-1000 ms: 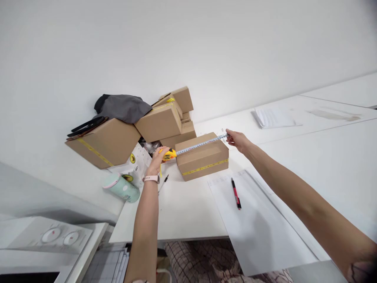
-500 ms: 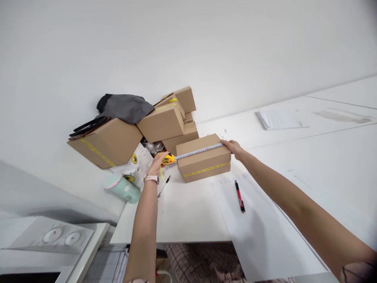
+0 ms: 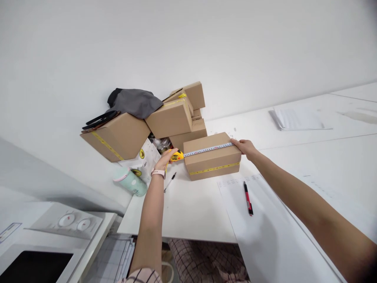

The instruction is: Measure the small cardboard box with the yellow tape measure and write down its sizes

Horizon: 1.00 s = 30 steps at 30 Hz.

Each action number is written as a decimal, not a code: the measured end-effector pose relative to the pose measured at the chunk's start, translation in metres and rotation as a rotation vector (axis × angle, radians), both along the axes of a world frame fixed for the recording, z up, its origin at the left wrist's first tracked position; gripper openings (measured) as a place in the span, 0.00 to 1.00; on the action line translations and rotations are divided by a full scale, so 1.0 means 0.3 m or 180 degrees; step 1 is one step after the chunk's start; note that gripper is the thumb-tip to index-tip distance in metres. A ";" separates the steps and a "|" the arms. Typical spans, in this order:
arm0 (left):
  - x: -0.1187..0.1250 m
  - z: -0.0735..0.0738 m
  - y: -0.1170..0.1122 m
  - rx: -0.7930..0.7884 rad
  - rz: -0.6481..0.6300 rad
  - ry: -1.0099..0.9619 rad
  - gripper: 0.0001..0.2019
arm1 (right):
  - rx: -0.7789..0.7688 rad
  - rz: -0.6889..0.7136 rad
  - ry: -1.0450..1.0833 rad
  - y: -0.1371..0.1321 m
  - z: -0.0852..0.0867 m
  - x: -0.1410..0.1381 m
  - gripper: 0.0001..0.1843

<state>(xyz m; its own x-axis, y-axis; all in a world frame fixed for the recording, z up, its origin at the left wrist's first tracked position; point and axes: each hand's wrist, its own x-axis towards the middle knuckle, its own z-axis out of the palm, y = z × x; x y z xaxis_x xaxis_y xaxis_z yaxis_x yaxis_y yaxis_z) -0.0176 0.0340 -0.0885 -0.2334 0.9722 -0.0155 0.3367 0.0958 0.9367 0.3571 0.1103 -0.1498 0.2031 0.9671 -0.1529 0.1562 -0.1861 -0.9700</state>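
A closed cardboard box [image 3: 210, 161] with a yellow printed band along its front lies on the white table. My left hand [image 3: 165, 158] is closed on a yellow tape measure [image 3: 176, 156] at the box's left end. Its blade [image 3: 203, 150] runs out across the top of the box, lengthwise. At the far right edge my right hand [image 3: 246, 147] pinches the blade's end against the box, fingers closed. A red and black pen [image 3: 247, 199] rests on a printed paper sheet [image 3: 262, 232] in front. A second pen [image 3: 170, 182] lies near my left wrist.
Stacked cardboard boxes [image 3: 169, 122] stand behind on the left, a grey cloth [image 3: 135, 103] over them. A mint tumbler [image 3: 132, 181] leans near the table's left edge. A stack of papers [image 3: 299, 119] lies back right; a white appliance [image 3: 55, 236] stands lower left.
The view has swung slightly left, so everything sits further right in the picture. Both hands keep hold of the tape measure, and its blade still lies across the box.
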 end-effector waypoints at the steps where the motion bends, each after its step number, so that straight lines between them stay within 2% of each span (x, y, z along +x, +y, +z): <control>1: 0.002 -0.001 0.001 -0.0033 -0.0036 -0.0001 0.19 | 0.0036 -0.0007 -0.0064 0.003 -0.005 -0.001 0.21; 5: 0.006 0.020 -0.004 -0.0144 -0.0214 -0.0033 0.20 | 0.0169 -0.0088 -0.0532 0.018 -0.015 0.000 0.23; 8: 0.010 0.062 -0.054 -0.0139 -0.0436 -0.0089 0.23 | 0.0369 -0.0120 -0.0573 0.025 0.014 0.023 0.22; 11: 0.055 0.081 -0.182 -0.0370 -0.1245 -0.0306 0.28 | 0.0853 -0.0083 -0.0230 0.024 0.086 0.052 0.21; 13: 0.131 0.053 -0.300 -0.0843 -0.1941 -0.0640 0.30 | 0.1128 0.0124 -0.0108 0.020 0.141 0.052 0.21; 16: 0.304 -0.042 -0.469 -0.1210 -0.2160 -0.1445 0.27 | 0.1294 0.0587 -0.0320 0.020 0.199 0.003 0.21; 18: 0.425 -0.107 -0.539 -0.1135 -0.1921 -0.2138 0.24 | 0.1342 0.0764 -0.0643 0.030 0.212 -0.052 0.19; 21: 0.557 -0.148 -0.548 -0.0863 -0.1572 -0.2666 0.26 | 0.1543 0.0777 -0.1047 0.059 0.199 -0.131 0.20; 25: 0.623 -0.103 -0.442 -0.0599 -0.0952 -0.2662 0.29 | 0.1488 0.0722 -0.1531 0.095 0.157 -0.183 0.27; 28: 0.639 -0.068 -0.364 -0.0653 -0.0660 -0.2701 0.28 | 0.1190 0.0856 -0.1904 0.107 0.130 -0.197 0.30; 30: 0.653 -0.063 -0.337 -0.0766 -0.0532 -0.2741 0.26 | 0.1128 0.0996 -0.2117 0.112 0.116 -0.203 0.31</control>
